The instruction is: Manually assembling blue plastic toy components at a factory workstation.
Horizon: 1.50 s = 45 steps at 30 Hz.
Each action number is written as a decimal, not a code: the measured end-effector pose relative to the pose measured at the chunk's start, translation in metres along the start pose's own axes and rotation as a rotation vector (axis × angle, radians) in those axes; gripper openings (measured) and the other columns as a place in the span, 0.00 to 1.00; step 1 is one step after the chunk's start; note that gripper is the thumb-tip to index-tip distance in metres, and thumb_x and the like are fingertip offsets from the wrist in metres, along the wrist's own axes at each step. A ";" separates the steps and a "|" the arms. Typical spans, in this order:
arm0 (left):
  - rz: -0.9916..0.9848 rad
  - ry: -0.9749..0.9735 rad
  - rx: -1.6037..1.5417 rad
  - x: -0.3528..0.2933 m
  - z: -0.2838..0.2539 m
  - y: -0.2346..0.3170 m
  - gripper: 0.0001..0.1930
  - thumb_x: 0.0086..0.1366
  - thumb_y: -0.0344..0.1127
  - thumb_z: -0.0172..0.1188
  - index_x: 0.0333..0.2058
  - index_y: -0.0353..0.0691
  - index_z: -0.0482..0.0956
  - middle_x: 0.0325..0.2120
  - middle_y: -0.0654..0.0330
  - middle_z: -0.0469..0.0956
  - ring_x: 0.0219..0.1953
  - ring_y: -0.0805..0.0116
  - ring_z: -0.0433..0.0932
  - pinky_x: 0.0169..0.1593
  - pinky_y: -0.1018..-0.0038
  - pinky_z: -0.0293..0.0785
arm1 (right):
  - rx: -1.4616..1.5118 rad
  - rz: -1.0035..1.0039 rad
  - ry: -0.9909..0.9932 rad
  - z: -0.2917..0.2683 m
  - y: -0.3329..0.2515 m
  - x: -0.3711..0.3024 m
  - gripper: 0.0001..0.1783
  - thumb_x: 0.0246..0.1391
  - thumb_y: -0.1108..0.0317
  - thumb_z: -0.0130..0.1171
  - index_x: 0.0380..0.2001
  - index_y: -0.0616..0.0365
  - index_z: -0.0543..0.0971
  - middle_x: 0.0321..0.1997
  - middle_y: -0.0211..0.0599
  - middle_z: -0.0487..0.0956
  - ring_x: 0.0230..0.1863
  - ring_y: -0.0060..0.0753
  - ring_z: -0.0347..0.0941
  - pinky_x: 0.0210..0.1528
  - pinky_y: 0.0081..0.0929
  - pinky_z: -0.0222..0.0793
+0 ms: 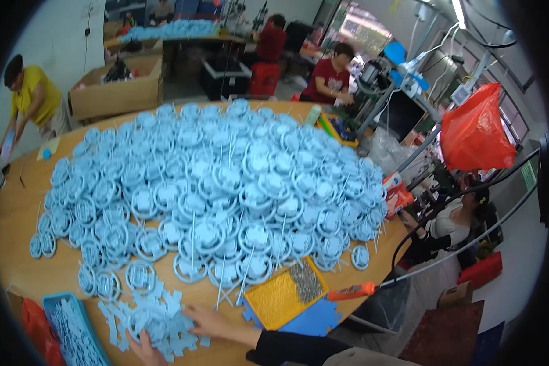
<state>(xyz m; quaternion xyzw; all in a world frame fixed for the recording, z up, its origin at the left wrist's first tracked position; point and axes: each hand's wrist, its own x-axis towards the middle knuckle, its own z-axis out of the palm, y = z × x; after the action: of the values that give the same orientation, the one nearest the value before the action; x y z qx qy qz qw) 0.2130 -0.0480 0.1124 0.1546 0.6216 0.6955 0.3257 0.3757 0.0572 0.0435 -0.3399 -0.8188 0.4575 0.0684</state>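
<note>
In the busy workshop, a co-worker in a yellow shirt (35,88) stands off the left side of your broad orange-brown wooden table (15,244); the round light-blue ringed plastic part (149,323) lies at the near edge, among flat light-blue plastic pieces (177,343); your left hand (145,351) is at its near side, fingers parted, though you cannot tell whether they grip it; your right hand (212,322) reaches in from its right, fingers apart with nothing visible between them. A sweeping sleeve could probably scatter the flat pieces off the edge; a knock could bring down the tall heap of round light-blue parts (226,183), or tip the silvery metal pins (305,282) from their yellow rectangular tray (267,310). Count one heap, its parts too many to number; one yellow tray; one turquoise plastic tray (63,296); one orange-handled driver (351,291); two hands; flat pieces too overlapped to count.
</note>
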 end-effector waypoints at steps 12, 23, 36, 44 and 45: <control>-0.143 -0.241 -0.261 0.070 0.083 -0.035 0.18 0.61 0.30 0.56 0.50 0.35 0.68 0.39 0.65 0.71 0.39 0.80 0.68 0.43 0.80 0.66 | 1.413 0.143 0.309 -0.089 -0.019 0.035 0.18 0.62 0.59 0.46 0.49 0.61 0.70 0.39 0.41 0.78 0.37 0.34 0.77 0.42 0.33 0.74; -0.073 -0.362 -0.090 0.068 0.112 -0.039 0.24 0.59 0.25 0.53 0.55 0.33 0.61 0.47 0.58 0.69 0.47 0.68 0.70 0.51 0.73 0.67 | 0.015 -0.063 0.772 -0.100 -0.031 0.028 0.15 0.51 0.73 0.55 0.44 0.65 0.74 0.36 0.41 0.75 0.35 0.36 0.74 0.36 0.27 0.70; -0.168 -0.431 -0.356 0.085 0.140 -0.048 0.24 0.56 0.21 0.53 0.52 0.35 0.61 0.44 0.56 0.70 0.43 0.69 0.73 0.46 0.74 0.71 | 0.347 0.154 0.680 -0.105 -0.051 0.035 0.25 0.53 0.71 0.55 0.55 0.62 0.67 0.54 0.44 0.66 0.45 0.35 0.70 0.44 0.25 0.68; -0.365 -0.686 -0.435 0.085 0.158 -0.021 0.29 0.52 0.24 0.58 0.54 0.38 0.61 0.46 0.57 0.70 0.48 0.65 0.72 0.51 0.68 0.70 | 1.031 0.245 0.499 -0.133 -0.003 0.022 0.25 0.55 0.66 0.58 0.55 0.58 0.67 0.45 0.31 0.73 0.43 0.20 0.69 0.43 0.19 0.66; -0.371 -0.681 -0.415 0.091 0.152 -0.019 0.26 0.52 0.23 0.58 0.50 0.37 0.63 0.44 0.58 0.70 0.46 0.67 0.72 0.49 0.69 0.70 | 1.090 0.203 0.488 -0.128 -0.004 0.029 0.23 0.55 0.66 0.58 0.53 0.58 0.68 0.43 0.29 0.74 0.42 0.19 0.69 0.43 0.19 0.66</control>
<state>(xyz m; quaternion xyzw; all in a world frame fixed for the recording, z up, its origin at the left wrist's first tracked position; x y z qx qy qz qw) 0.2445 0.1272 0.1042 0.1923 0.3431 0.6446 0.6556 0.4058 0.1635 0.1145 -0.4273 -0.3909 0.7242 0.3744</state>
